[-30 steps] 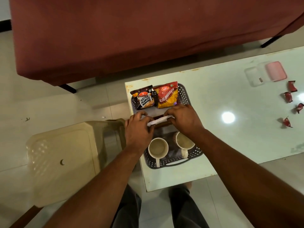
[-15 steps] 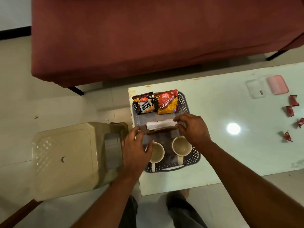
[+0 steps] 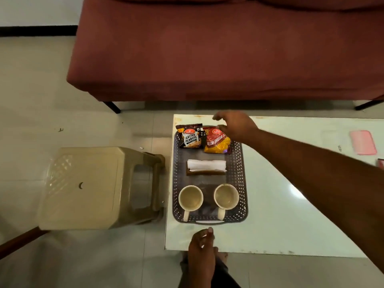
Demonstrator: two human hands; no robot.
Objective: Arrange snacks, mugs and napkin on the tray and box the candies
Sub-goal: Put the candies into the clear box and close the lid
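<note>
A dark perforated tray (image 3: 241,163) lies on the left end of the glass table. At its far end lie a salted peanuts pack (image 3: 190,136) and a red-and-yellow bhujia pack (image 3: 217,142). A folded white napkin (image 3: 206,165) rests on a brown bar in the middle. Two cream mugs (image 3: 190,198) (image 3: 226,196) stand at the near end. My right hand (image 3: 236,124) hovers open above the bhujia pack's far corner. My left hand (image 3: 202,244) is at the table's near edge, fingers loosely curled, holding nothing.
A pink box lid (image 3: 363,142) lies at the table's right side, and a red candy (image 3: 380,163) shows at the frame edge. A beige plastic stool (image 3: 87,188) stands left of the table. A maroon sofa (image 3: 207,48) runs along the far side.
Both hands let go of the napkin, which now rests on the tray. My left hand drew back to the near edge; my right hand moved up over the snack packs.
</note>
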